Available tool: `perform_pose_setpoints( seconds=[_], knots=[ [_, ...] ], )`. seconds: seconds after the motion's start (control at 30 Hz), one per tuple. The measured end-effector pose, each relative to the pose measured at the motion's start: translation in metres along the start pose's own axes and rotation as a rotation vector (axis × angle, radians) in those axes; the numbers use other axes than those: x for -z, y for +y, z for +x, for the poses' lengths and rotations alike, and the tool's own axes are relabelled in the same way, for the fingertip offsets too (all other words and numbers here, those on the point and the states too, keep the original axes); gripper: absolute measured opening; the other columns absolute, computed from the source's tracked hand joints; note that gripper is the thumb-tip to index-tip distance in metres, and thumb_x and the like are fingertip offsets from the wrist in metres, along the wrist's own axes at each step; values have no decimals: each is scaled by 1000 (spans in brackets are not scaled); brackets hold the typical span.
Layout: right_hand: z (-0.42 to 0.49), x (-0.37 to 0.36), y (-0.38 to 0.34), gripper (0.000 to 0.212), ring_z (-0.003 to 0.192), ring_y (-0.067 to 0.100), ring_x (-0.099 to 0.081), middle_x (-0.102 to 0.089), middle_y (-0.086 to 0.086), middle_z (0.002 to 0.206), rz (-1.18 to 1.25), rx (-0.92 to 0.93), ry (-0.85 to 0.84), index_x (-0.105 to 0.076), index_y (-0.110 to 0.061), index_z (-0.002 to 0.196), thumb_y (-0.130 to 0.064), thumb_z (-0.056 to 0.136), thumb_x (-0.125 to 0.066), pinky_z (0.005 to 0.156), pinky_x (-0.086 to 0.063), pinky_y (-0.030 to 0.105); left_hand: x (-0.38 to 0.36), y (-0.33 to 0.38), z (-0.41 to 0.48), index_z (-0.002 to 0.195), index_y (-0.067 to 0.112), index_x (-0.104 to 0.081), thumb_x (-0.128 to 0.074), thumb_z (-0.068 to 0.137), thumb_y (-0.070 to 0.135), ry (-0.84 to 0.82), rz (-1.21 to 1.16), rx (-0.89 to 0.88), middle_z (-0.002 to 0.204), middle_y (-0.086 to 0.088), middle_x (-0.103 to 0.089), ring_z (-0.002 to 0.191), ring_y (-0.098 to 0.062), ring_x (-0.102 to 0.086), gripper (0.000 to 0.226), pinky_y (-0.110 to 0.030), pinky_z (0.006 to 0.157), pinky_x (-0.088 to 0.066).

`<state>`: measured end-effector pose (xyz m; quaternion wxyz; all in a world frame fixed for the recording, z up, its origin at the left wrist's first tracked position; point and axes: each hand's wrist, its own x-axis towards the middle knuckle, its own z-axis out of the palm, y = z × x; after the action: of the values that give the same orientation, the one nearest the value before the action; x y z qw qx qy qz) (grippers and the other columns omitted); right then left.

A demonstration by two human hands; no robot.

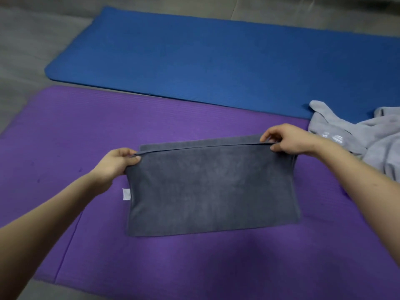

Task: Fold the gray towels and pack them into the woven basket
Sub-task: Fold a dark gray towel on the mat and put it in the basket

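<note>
Forearms (49, 224) stretch over the purple mat (65, 131) where the gray towel (212, 191) lies; left hand (116, 163) and right hand (287, 139) each pinch a far corner, its long axis running left-right between them.

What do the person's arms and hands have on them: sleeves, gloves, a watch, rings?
Nothing is worn that shows. The left hand and the right hand have no gloves, and no rings, watch or wristband are visible. The left forearm and the right forearm are uncovered up to the picture's edge; no sleeve is in view.
</note>
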<state>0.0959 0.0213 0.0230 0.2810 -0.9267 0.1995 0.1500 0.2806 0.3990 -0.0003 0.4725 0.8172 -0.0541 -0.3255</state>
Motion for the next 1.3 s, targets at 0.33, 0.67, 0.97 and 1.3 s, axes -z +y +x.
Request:
perform_pose_setpoints(
  seconds=[0.33,0.67,0.97,1.3],
  knots=[
    [69,-39,10,26,115,23,-54,-62,-1,121,-285,-189,174,-61,-25,116,-20,91,-57,94,-37,35,-22,-21,73,74,15,-59,-63,87,17,317,219,33,79,-7,-61,84,-27,-59,13,-34,76,-45],
    [-5,-79,20,31,84,30,-59,-66,7,95,-443,215,669,-67,-12,98,-32,88,-46,77,-32,38,-34,-36,41,101,7,-62,-55,83,21,560,872,-318,95,-22,-60,90,-43,-55,24,-47,79,-45],
    [-104,-146,61,52,116,23,-59,-60,2,129,-569,480,148,-64,-24,119,-53,97,-27,101,-34,42,-53,-95,-59,106,25,-60,-44,82,59,-187,1259,-921,92,1,-57,76,-19,-56,45,-28,61,-52],
    [-126,-143,46,34,82,16,-72,-73,2,100,-381,381,276,-74,-15,98,-7,73,-51,62,-56,25,-48,-86,-75,100,24,-71,-85,22,2,-171,1460,-784,80,1,-61,61,-18,-62,82,-23,42,-49]
  ],
)
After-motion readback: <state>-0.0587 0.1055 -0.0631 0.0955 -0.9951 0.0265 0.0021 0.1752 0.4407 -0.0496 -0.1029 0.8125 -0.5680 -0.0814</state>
